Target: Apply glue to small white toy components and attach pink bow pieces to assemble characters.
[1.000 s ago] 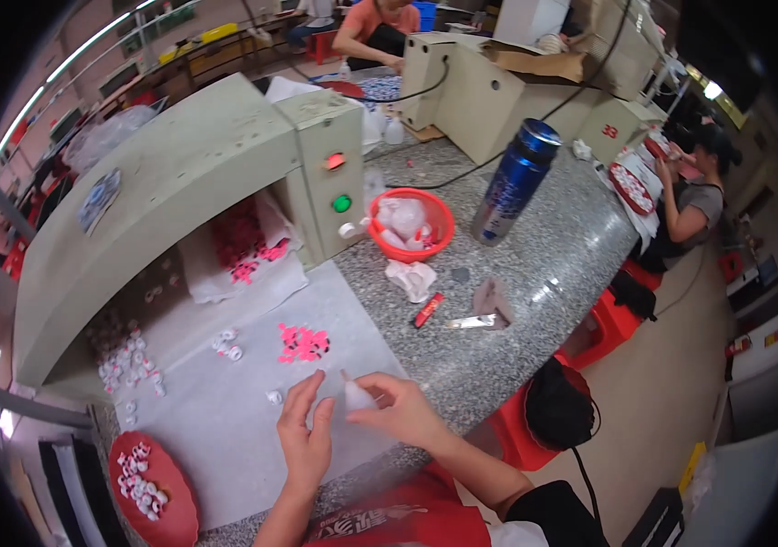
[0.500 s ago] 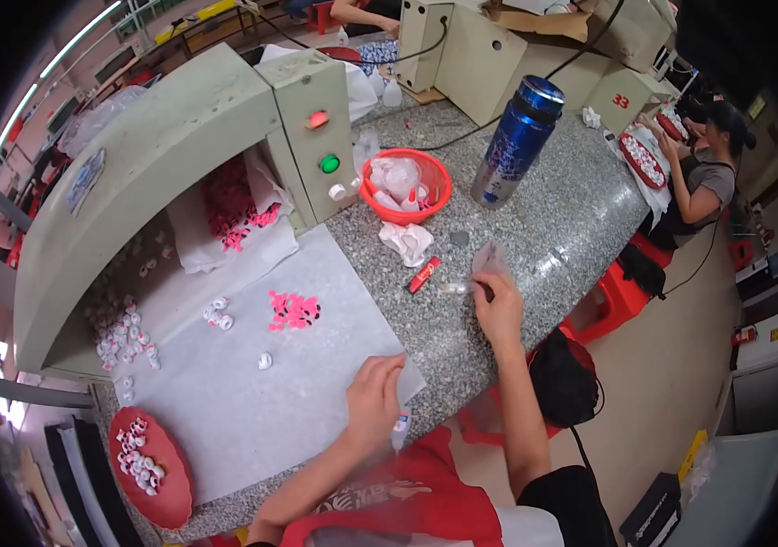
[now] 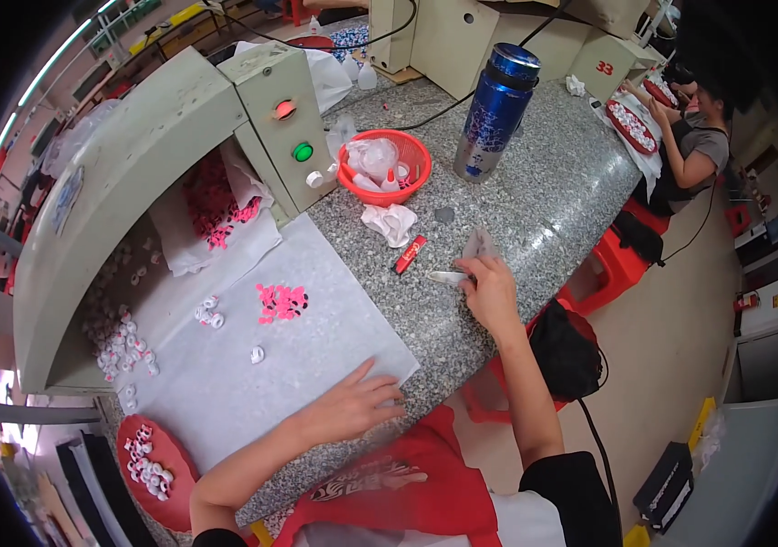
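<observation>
My right hand [image 3: 491, 290] is over the granite worktop, its fingers closed on a thin pale strip [image 3: 445, 277] that juts out to the left. A greyish see-through piece [image 3: 479, 242] shows just beyond the fingertips; whether they touch it I cannot tell. Palm down, my left hand [image 3: 352, 404] is open with fingers apart, above the near edge of a white sheet [image 3: 316, 360]. On that sheet are a cluster of small pink pieces [image 3: 281, 303], several white ring-like pieces [image 3: 210, 312] and a single white one [image 3: 257, 354]. Left of my right hand lies a small red stick [image 3: 411, 254].
An arched machine [image 3: 161, 128] with red and green lights stands at left, white pieces beneath it. A red dish [image 3: 175, 465] of white pieces is at lower left. Beyond are a red basket [image 3: 407, 146], crumpled tissue [image 3: 389, 224] and blue bottle [image 3: 496, 114]. A co-worker [image 3: 703, 137] sits at right.
My left hand has opened from a closed pose and spread flat, its forearm swinging left. My right hand stays by the pale strip, which shows more clearly now. The whole view has shifted slightly.
</observation>
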Demonstrator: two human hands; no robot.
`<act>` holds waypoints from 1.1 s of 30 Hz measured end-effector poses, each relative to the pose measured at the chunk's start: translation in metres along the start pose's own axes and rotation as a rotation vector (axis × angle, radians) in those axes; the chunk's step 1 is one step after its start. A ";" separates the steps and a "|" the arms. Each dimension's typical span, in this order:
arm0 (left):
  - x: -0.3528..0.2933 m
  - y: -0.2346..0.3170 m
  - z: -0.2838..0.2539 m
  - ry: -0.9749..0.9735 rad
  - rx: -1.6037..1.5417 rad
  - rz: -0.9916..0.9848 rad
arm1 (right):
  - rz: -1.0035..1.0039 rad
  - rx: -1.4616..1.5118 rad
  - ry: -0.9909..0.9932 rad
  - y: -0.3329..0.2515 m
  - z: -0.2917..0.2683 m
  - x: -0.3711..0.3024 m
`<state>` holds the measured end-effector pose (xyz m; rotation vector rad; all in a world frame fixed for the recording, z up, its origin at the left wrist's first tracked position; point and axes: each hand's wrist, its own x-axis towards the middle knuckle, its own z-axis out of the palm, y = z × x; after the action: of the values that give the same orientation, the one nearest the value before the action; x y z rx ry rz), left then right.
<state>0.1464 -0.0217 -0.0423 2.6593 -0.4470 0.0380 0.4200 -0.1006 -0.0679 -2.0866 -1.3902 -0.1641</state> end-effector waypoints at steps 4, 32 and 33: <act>-0.008 0.005 -0.004 0.207 -0.136 -0.259 | 0.130 -0.044 -0.114 -0.005 -0.003 0.004; 0.000 0.113 0.111 1.032 -2.467 -0.971 | -0.357 0.352 -0.244 -0.090 -0.017 -0.149; 0.001 0.112 0.107 1.019 -2.445 -0.989 | -0.357 0.352 -0.251 -0.090 -0.017 -0.148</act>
<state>0.1072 -0.1629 -0.0919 0.0264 0.7685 0.2678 0.2806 -0.2044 -0.0792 -1.6001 -1.7901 0.1942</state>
